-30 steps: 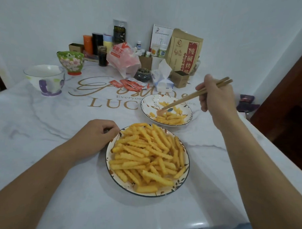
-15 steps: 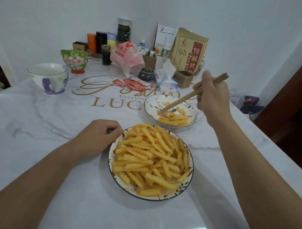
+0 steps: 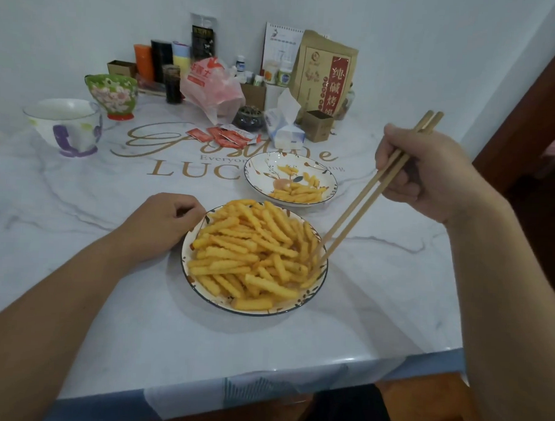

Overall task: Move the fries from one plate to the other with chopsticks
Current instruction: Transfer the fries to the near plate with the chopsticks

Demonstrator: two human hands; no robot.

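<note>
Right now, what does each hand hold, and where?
The right hand grips the chopsticks near their upper ends. The left hand holds nothing, loosely curled beside the near plate.

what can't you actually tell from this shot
- Head view: whether the wooden chopsticks grip a fry; their tips sit buried among the golden crinkle fries.
- Left hand: fingers curl under beside the near full plate; contact with the rim is unclear.
- Gold tablecloth lettering: partly covered by the far patterned plate.

Golden-yellow fries (image 3: 252, 253) on white, dark-rimmed, leaf-patterned plate (image 3: 314, 293); tan wooden chopsticks (image 3: 364, 197); white-grey marbled tablecloth (image 3: 80, 235) with gold lettering; green floral bowl (image 3: 112, 96).
</note>
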